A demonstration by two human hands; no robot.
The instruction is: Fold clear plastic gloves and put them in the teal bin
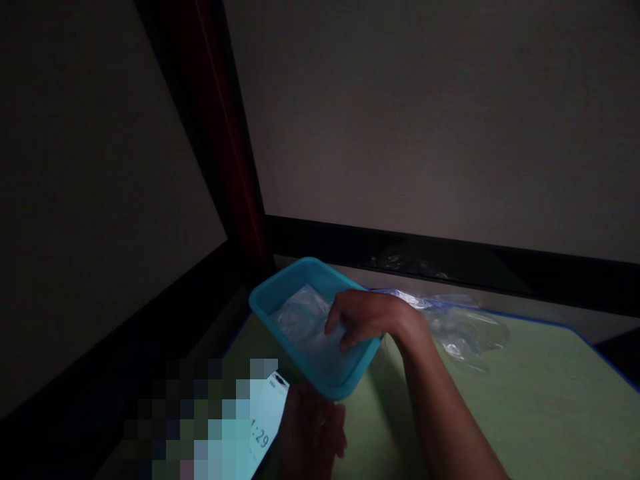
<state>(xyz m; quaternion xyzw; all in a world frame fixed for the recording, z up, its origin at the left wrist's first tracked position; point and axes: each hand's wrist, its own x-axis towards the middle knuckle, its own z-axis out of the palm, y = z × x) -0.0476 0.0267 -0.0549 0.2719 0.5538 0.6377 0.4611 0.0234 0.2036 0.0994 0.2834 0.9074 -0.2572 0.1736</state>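
A blue plastic tub point(280, 333) is tilted above the green tabletop point(540, 380), with crumpled clear plastic point(305, 320) inside it. My left hand point(315, 427) is in shadow against the underside of the tub's near corner and appears to hold it up; its fingers are partly hidden. Over the tub's right rim reaches my right hand point(370, 317), its bent fingers down at the clear plastic. A gap shows between the fingertips, and I make out nothing gripped there.
Loose clear plastic wrap point(457, 330) lies on the tabletop at the right. A lit phone point(265, 420) showing a time is at the lower left, partly pixelated. Pale walls point(425, 120) meet at a dark red post point(220, 127) behind the table.
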